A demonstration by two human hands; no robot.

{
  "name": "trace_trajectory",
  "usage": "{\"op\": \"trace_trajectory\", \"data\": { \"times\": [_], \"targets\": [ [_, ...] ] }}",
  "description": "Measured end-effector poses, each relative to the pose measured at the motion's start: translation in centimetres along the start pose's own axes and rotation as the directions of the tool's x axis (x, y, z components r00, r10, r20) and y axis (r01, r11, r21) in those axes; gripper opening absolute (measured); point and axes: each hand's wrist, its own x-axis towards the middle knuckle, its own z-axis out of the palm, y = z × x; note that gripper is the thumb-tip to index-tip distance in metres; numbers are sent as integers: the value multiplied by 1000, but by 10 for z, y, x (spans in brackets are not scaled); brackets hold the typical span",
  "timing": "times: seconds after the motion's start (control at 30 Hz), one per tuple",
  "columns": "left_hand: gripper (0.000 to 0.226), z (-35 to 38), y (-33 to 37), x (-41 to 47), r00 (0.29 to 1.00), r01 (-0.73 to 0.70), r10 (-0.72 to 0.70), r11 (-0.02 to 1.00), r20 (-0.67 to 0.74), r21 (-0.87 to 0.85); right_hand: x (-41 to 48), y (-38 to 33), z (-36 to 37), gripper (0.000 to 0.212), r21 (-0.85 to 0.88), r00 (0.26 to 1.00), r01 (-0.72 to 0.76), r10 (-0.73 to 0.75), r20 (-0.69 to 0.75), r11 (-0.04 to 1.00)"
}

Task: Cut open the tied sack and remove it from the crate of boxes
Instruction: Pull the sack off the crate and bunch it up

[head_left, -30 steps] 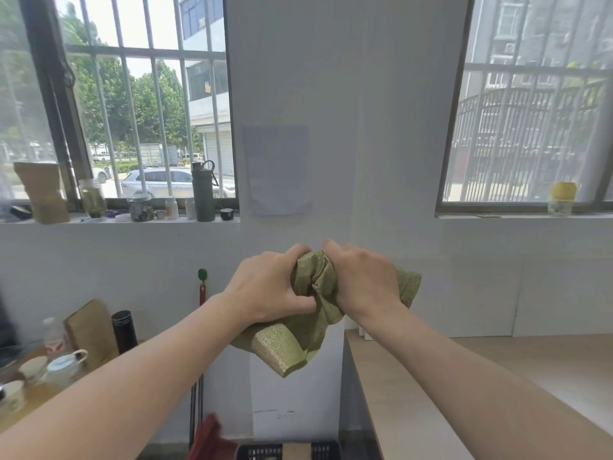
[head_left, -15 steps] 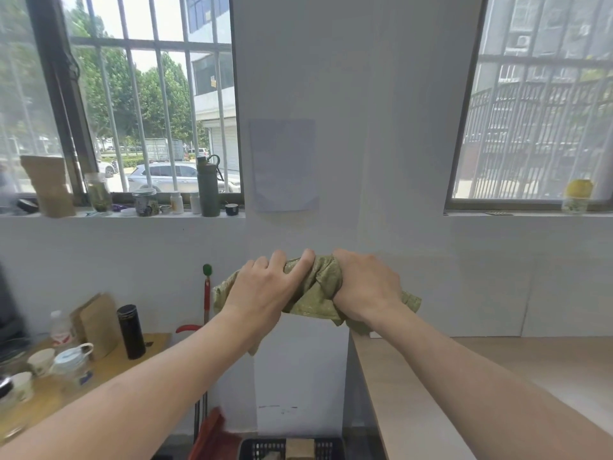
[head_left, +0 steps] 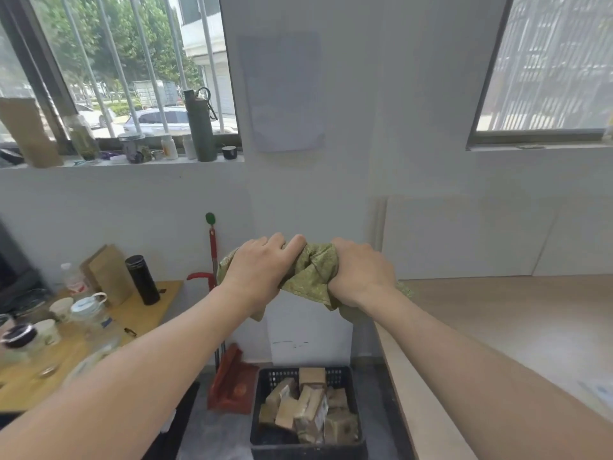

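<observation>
I have the olive-green woven plastic sack [head_left: 311, 277] bunched up in mid-air, dead centre of my view and well above the floor. My left hand [head_left: 257, 270] is clenched over its left end with the knuckles up and the thumb pressed into the folds; my right hand [head_left: 360, 272] is fisted on the right end. The two fists sit close together, with a crumpled ridge of fabric between them and short tails hanging out below each wrist.

At 6 o'clock, low on the floor, stands the black perforated plastic crate [head_left: 341, 373], uncovered, with tan cardboard boxes [head_left: 308, 403] jumbled inside. The sack is well apart from it, so I judge the removal done and only the wadding-up and putting away left.

The sack looks light and limp: it folds wherever I squeeze and carries no load. The weave has a slight sheen, so I expect it to be slick and a bit springy, wanting to uncrumple if I loosen off (a loose pinch would probably let a tail slide free). The best hold, I think, is a full fist around the thickest bunch in the middle, tucking in the corners dangling at 5 and 7 o'clock.

The pale wooden table [head_left: 497, 327] at 3 o'clock has bare room for it.
</observation>
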Motion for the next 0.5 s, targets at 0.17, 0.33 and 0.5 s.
{"op": "trace_trajectory", "data": {
  "times": [0.17,0.33,0.5],
  "targets": [
    [64,43,-12,-22,997,-65,69,994,38,-87,-11,-8,47,20,29,992,-113,111,66,993],
    [65,101,-22,-45,976,-174,193,971,104,-163,-32,-16,110,18,76,948,-300,288,136,951],
    [65,164,-4,-78,930,-294,334,927,155,-233,-69,-9,180,17,114,863,-494,470,184,862]
  ]
}}
